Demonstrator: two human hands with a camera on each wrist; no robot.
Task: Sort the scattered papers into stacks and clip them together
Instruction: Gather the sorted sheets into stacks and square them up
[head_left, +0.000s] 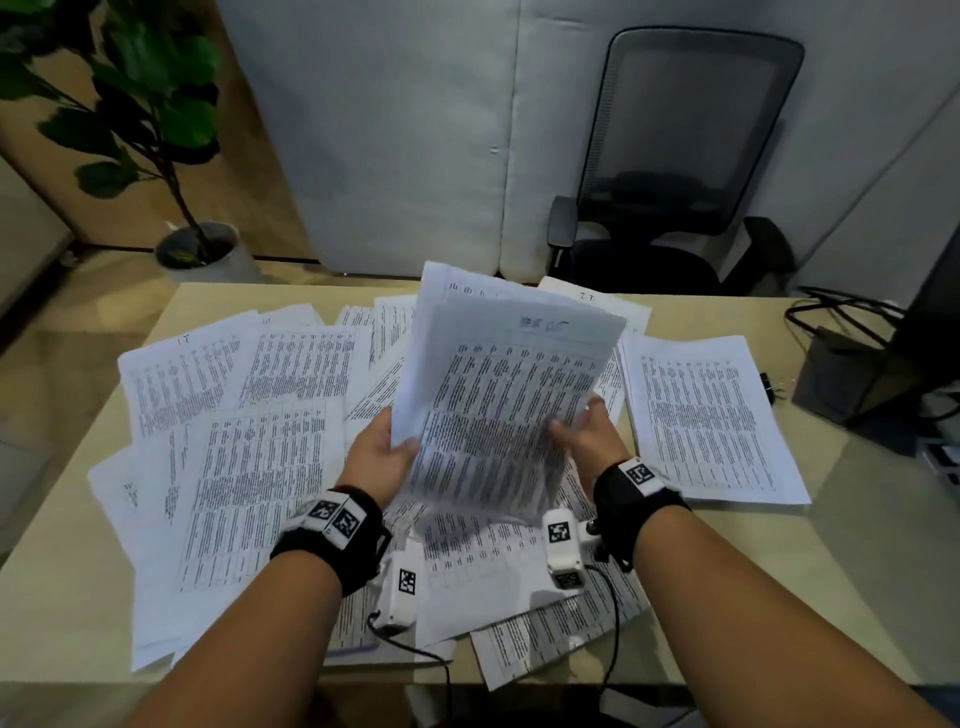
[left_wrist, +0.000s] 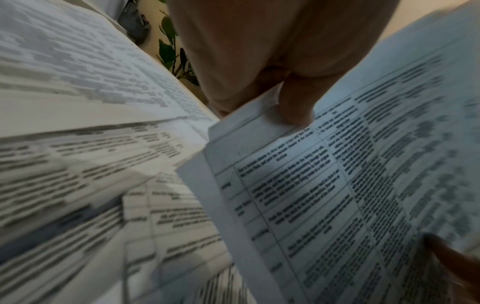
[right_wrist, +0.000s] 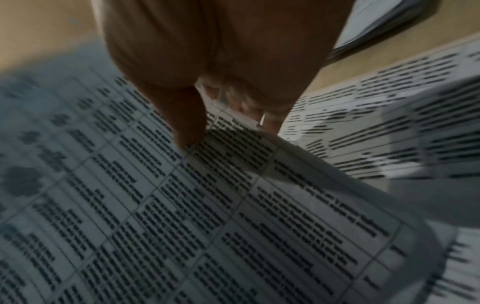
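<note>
I hold a bundle of printed table sheets raised above the table centre, tilted toward me. My left hand pinches its left edge, thumb on top; the left wrist view shows the thumb pressed on the sheet corner. My right hand pinches the right edge; in the right wrist view the thumb lies on the curling sheet. Several loose printed papers lie scattered and overlapping over the table. A neater stack lies at the right. A black binder clip sits beyond that stack.
The beige table is bare at its right front. A dark box with cables stands at the far right. A black office chair faces the far edge, and a potted plant stands on the floor at back left.
</note>
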